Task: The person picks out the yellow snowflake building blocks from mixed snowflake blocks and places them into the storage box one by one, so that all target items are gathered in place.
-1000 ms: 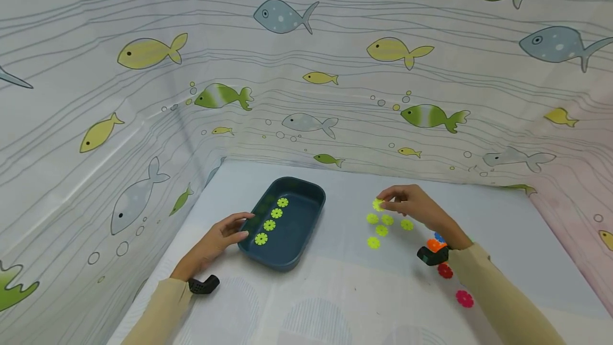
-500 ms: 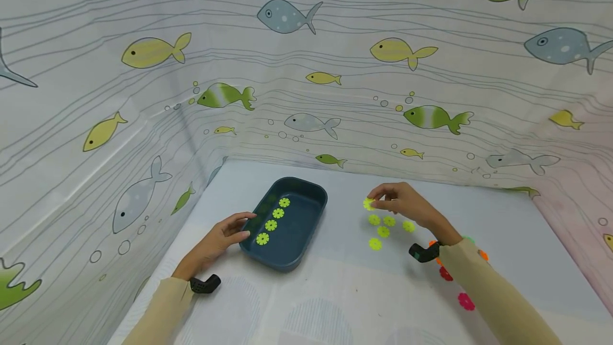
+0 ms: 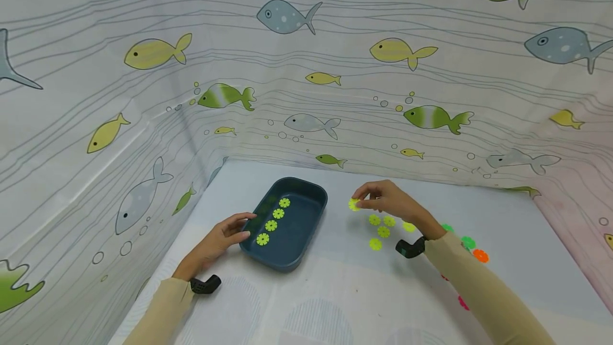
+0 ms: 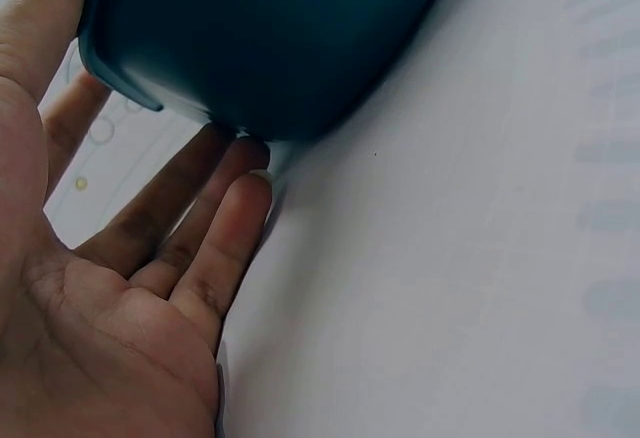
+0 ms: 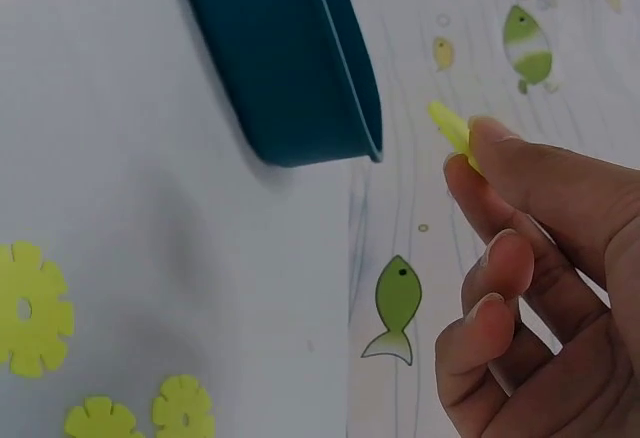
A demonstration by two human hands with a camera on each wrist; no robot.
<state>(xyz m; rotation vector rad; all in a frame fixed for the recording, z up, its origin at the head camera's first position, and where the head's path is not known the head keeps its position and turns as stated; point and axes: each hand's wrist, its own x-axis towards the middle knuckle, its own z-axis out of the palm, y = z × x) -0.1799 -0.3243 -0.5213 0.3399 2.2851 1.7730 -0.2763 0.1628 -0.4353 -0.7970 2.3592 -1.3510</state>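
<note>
My right hand (image 3: 390,199) pinches a yellow notched flower-shaped disc (image 3: 354,204) between thumb and index finger, raised above the table to the right of the dark teal plastic bin (image 3: 306,238). In the right wrist view the pinched disc (image 5: 455,137) appears nearly edge-on, with the other fingers curled below it. Four-sided with rounded corners, the bin has several yellow discs (image 3: 271,226) in a row along its inside. My left hand (image 3: 222,236) holds the bin's near-left rim; the left wrist view has the thumb at the rim and fingertips (image 4: 250,193) against the outer wall.
Several yellow discs (image 3: 383,231) lie on the white table below my right hand. Green (image 3: 468,242), orange (image 3: 481,256) and pink discs (image 3: 463,303) lie farther right, partly covered by my right sleeve (image 3: 479,286). A fish-patterned sheet (image 3: 354,137) surrounds the table's back and sides.
My right hand has moved left toward the bin with the yellow disc, away from the loose yellow ones. Its sleeve now uncovers green discs. My left hand stays at the bin.
</note>
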